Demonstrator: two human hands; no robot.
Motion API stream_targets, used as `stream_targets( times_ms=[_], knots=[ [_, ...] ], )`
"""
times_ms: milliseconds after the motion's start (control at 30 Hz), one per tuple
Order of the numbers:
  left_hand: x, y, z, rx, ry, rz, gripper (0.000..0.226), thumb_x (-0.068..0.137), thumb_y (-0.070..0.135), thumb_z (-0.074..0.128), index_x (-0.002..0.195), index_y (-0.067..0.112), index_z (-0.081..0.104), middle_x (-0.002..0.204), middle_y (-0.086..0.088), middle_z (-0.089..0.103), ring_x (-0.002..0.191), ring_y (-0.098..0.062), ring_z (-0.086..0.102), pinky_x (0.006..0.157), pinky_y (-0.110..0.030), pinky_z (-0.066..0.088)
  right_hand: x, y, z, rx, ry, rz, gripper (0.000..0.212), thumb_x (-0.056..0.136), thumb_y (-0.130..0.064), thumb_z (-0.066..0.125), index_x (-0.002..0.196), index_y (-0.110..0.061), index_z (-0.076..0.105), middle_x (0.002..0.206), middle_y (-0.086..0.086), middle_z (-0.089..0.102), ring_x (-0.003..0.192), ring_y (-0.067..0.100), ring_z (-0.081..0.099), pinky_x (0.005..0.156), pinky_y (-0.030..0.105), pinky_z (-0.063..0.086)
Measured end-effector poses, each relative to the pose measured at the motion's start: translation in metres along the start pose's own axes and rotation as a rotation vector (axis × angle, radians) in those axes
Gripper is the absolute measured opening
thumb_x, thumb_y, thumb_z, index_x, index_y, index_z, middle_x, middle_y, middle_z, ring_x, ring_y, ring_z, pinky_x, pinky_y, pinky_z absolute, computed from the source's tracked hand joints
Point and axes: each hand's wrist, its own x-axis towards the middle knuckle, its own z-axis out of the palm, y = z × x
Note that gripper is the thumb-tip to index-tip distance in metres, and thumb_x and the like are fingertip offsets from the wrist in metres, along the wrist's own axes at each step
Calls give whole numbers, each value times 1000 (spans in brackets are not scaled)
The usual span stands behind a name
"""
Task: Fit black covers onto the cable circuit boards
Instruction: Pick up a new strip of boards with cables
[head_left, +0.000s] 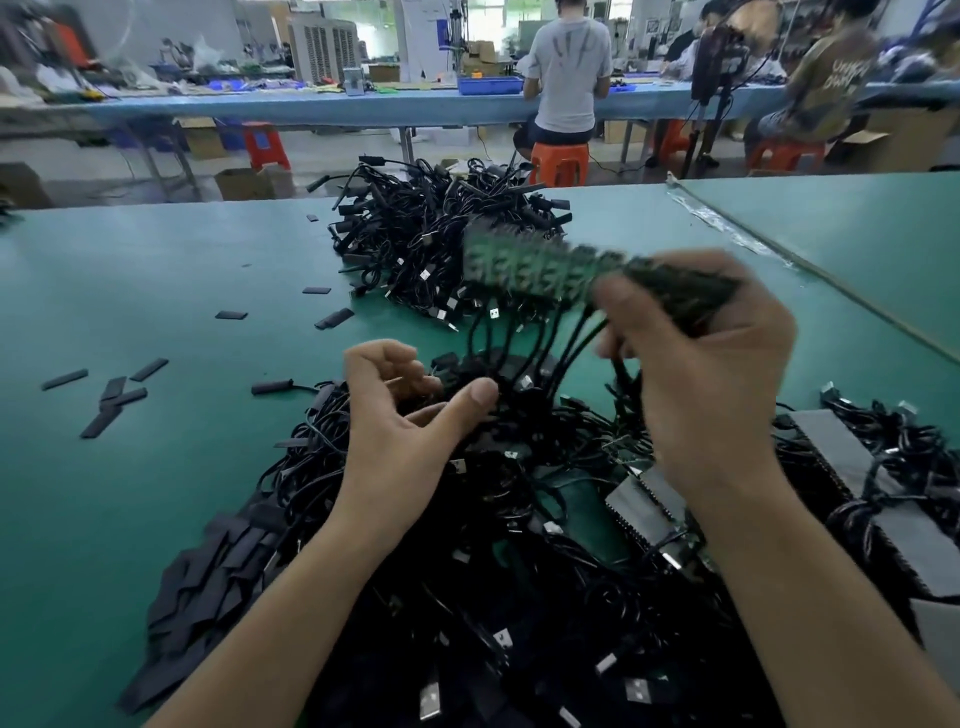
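The right hand (696, 374) is raised above the table with its fingers curled round one end of a blurred row of small green circuit boards (519, 265), which juts out to the left from the grip. A thin black cable (519, 338) hangs from each board down into the heap below. The left hand (395, 415) is lower and to the left, just above that heap. Its fingers are curled in towards the palm and its thumb points at the hanging cables, but whether it has hold of anything cannot be told. Under both forearms lies a large tangled pile of black cables with silver USB plugs (467, 597), spread over the near part of the green table mat (130, 493). At the pile's left edge sits a heap of flat black rectangular covers (208, 571), and more loose black covers (111, 397) lie scattered on the bare mat further left. To the right, flat grey strips (852, 467) lie partly buried among the cables. Beyond the held boards is a second mound of black cables (431, 228) near the far table edge. Across the aisle a person in a grey shirt (569, 67) sits on an orange plastic stool (558, 163) at a long blue workbench (311, 106).
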Motion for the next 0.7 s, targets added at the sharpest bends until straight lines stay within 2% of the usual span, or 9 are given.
stream_targets(
  times_ms=[133, 200, 267, 333, 433, 500, 600, 667, 700],
  knots=[
    [0, 3, 3, -86, -157, 4, 30, 82, 57, 57, 93, 30, 65, 89, 11, 65, 83, -3, 62, 71, -19, 51, 11, -12, -15, 191, 188, 142, 17, 87, -18, 72, 92, -24, 58, 73, -12, 64, 59, 4, 54, 51, 19, 45],
    [1, 4, 3, -119, -159, -44, 42, 85, 63, 43, 82, 33, 72, 85, 6, 70, 84, -8, 64, 72, -20, 49, 15, -10, -23, 45, 163, 291, 26, 80, -23, 79, 98, -27, 61, 85, -7, 66, 66, 7, 59, 52, 17, 46],
    [1, 6, 2, -119, -169, -63, 50, 86, 65, 37, 81, 33, 75, 82, 2, 72, 83, -11, 67, 76, -20, 51, 14, 4, -28, -224, 29, 448, 31, 76, -27, 82, 99, -32, 62, 98, -1, 69, 75, 8, 65, 58, 16, 48],
    [1, 7, 4, -66, -196, -72, 41, 89, 59, 48, 86, 27, 74, 83, 3, 73, 81, -9, 69, 74, -18, 53, 8, 16, -27, -351, -100, 568, 30, 74, -31, 85, 96, -30, 64, 104, 5, 70, 81, 13, 65, 71, 28, 52],
    [2, 5, 7, 81, -193, -70, 9, 91, 28, 68, 96, 22, 67, 84, 8, 73, 77, -5, 69, 71, -16, 54, -2, 27, -23, -298, -141, 656, 37, 66, -35, 87, 94, -28, 65, 107, 6, 71, 102, 25, 65, 98, 48, 49],
    [4, 2, 6, 127, -155, -72, 16, 90, 17, 70, 104, 25, 66, 84, 5, 73, 78, -11, 71, 71, -23, 58, -4, 30, -21, -272, -183, 674, 39, 59, -39, 86, 90, -29, 65, 103, 0, 70, 100, 18, 64, 97, 41, 47],
    [5, -1, 4, 171, -176, -55, 20, 88, 11, 73, 101, 26, 71, 86, 2, 73, 80, -17, 69, 74, -28, 59, -6, 34, -24, -375, -276, 644, 33, 63, -33, 89, 83, -28, 63, 93, -8, 68, 87, 0, 60, 75, 23, 42],
    [6, -3, 3, 209, -197, -31, 22, 86, 10, 75, 96, 29, 72, 86, 7, 73, 77, -9, 68, 73, -21, 56, -4, 33, -26, -610, -343, 545, 31, 68, -35, 88, 80, -28, 60, 90, -10, 66, 84, 2, 60, 71, 21, 41],
    [6, -4, 3, 223, -209, -24, 23, 85, 10, 75, 94, 30, 71, 85, 10, 73, 76, -5, 67, 72, -18, 55, -3, 30, -26, -781, -387, 452, 30, 70, -39, 87, 80, -29, 60, 93, -13, 65, 89, 4, 59, 76, 23, 42]
  ],
)
